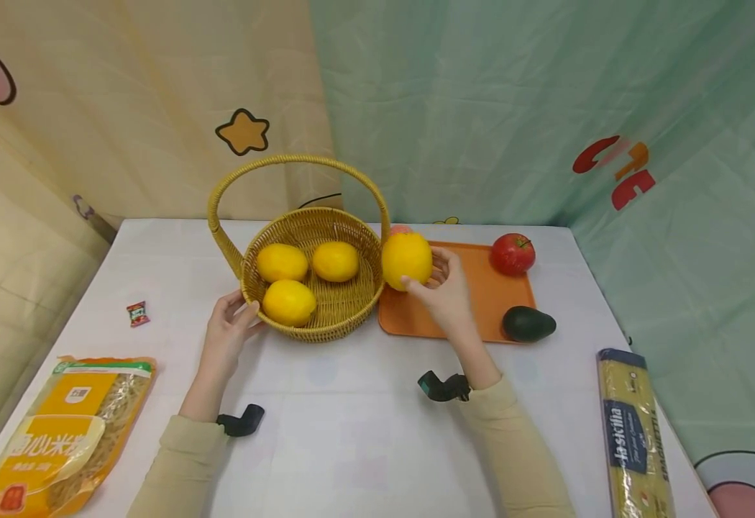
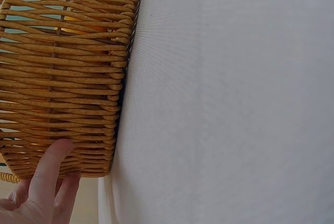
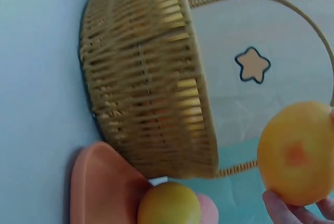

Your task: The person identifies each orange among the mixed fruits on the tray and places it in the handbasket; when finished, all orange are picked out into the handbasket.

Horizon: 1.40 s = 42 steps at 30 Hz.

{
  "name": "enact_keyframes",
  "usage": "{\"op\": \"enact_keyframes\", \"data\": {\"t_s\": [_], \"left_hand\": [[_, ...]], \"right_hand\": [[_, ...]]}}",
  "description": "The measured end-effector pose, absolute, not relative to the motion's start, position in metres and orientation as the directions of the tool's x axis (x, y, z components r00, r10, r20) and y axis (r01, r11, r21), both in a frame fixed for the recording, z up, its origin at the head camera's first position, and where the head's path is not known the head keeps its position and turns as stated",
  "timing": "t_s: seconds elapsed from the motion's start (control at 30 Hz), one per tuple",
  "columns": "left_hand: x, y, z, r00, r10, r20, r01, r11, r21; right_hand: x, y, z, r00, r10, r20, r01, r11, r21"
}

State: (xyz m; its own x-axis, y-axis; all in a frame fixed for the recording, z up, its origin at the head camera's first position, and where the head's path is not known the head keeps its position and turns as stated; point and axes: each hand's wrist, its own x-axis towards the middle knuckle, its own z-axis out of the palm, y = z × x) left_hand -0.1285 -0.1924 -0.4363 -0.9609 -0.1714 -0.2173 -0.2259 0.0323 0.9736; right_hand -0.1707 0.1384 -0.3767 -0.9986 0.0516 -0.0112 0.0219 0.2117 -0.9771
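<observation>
My left hand holds the left side of a yellow wicker basket, its thumb near the rim. In the left wrist view its fingers lie against the woven outer wall. Several lemons lie in the basket. Just right of the basket, my right hand grips a round yellow fruit raised over the left part of an orange tray. The right wrist view shows this fruit's underside with an orange spot, and another yellow fruit on the tray beside a pink one.
A red apple and a dark green avocado lie on the tray's right side. Spaghetti lies at the right, a bag of noodles at the left, with a small red packet behind it. A tall handle arches over the basket.
</observation>
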Motion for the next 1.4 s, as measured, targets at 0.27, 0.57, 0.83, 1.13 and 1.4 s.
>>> {"op": "enact_keyframes", "data": {"t_s": [0.27,0.57,0.83,1.13,1.4], "left_hand": [[-0.131,-0.192,-0.437,-0.962,-0.168,-0.217,-0.226,0.035,0.974],[-0.129,-0.191,-0.438,-0.958,-0.173,-0.229,-0.239,0.036,0.97],[-0.128,-0.191,-0.438,-0.956,-0.174,-0.237,-0.247,0.037,0.968],[-0.129,-0.192,-0.437,-0.957,-0.169,-0.237,-0.246,0.034,0.969],[-0.129,-0.192,-0.438,-0.955,-0.17,-0.244,-0.252,0.028,0.967]], "right_hand": [[-0.17,0.114,-0.381,-0.99,-0.138,0.025,-0.065,0.291,-0.955],[-0.176,0.09,-0.389,-0.948,-0.302,0.101,-0.218,0.382,-0.898],[-0.182,0.081,-0.394,-0.906,-0.406,0.117,-0.338,0.532,-0.776],[-0.194,0.075,-0.395,-0.866,-0.494,0.075,-0.42,0.637,-0.646],[-0.207,0.066,-0.387,-0.841,-0.538,-0.049,-0.422,0.711,-0.563]]}}
